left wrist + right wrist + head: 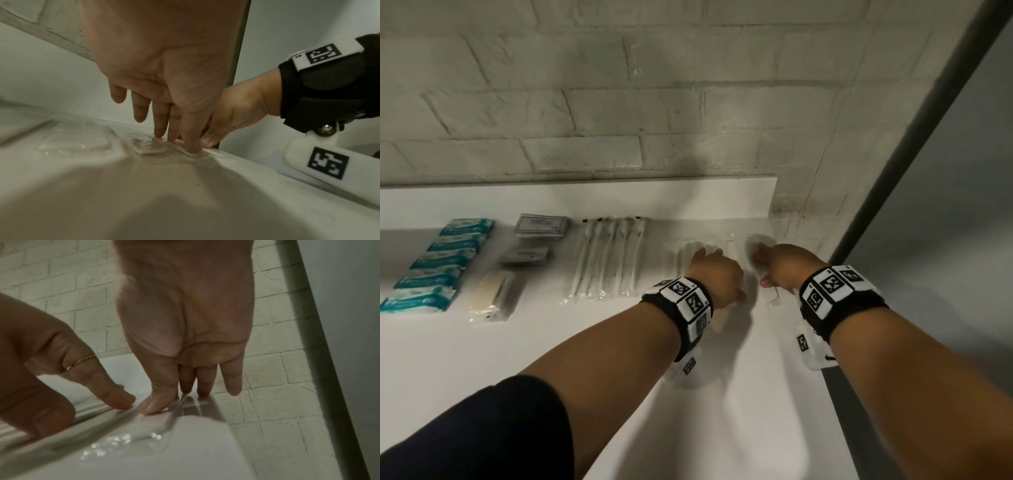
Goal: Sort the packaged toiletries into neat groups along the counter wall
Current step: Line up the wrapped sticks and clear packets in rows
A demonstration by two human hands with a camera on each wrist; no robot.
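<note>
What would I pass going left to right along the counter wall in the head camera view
Teal packets → grey sachets with a beige packet in front → bagged white toothbrushes → clear-wrapped items under the left hand → clear packet under the right hand.

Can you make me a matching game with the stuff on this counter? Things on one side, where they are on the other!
Things:
1. teal and white soft packets
2. grey flat packets
3. white toothbrushes in clear wrappers
4. clear plastic sachets

Places:
A. under both hands, near the right corner
B. far left, in a slanted row
C. middle of the counter, side by side
D. just right of the teal packets

Pairs: 1-B, 2-D, 3-C, 4-A
</note>
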